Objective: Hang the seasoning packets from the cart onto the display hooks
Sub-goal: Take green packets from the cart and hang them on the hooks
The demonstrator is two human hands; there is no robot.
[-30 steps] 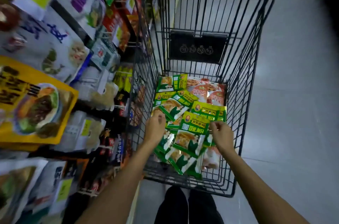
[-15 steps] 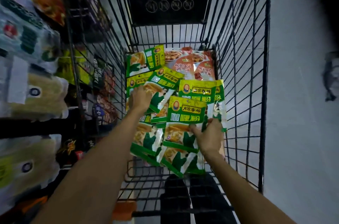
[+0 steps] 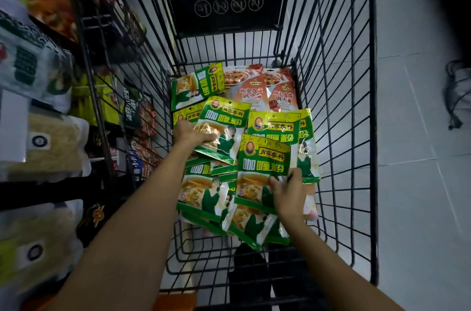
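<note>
Lifting off the pile, one green packet (image 3: 224, 130) now tilts up in my left hand (image 3: 190, 132), which grips its lower corner; half a second ago that hand only lay on it. My right hand (image 3: 288, 191) pinches a second green packet (image 3: 262, 170). Both packets sit low inside the cart (image 3: 344, 107), so I judge the carry to the display (image 3: 51, 147) on my left comes next.

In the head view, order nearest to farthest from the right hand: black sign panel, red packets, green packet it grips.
1. Green-and-yellow seasoning packet, gripped by the right hand.
2. Red-orange seasoning packets, at the far end of the cart.
3. Black plastic sign panel, upright on its far wall.
</note>
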